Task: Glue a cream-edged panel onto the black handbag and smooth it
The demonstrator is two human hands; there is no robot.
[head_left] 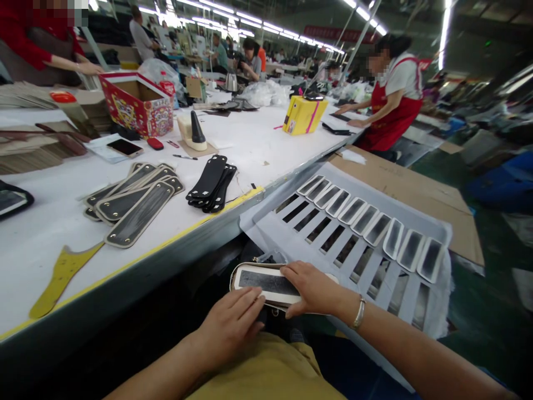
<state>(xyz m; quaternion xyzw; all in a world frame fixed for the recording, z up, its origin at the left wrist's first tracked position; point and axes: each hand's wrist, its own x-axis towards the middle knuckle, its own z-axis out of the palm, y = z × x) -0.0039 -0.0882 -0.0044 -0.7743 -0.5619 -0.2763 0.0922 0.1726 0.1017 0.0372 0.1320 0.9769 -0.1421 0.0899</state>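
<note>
Above my lap lies an oblong panel [266, 281], with a pale border and a dark grey middle. It rests on a piece with a tan rim, and a small metal ring hangs underneath. My right hand [310, 289] spans its right part, fingers over the far edge and thumb at the near edge. At the near left edge, my left hand [237, 316] holds on with fingertips on the border; its thumb is not clearly seen. To the right, several similar pale-bordered panels [377, 229] lie in a row on a white slotted sheet [333, 250].
On the white table [233, 133] lie tan-edged dark strips [139, 214], a stack of black strips [208, 183], an olive template [62, 278], a phone [125, 147] and a red box [137, 105]. A yellow box [303, 115] stands farther off. A co-worker in a red apron [393, 119] works beyond.
</note>
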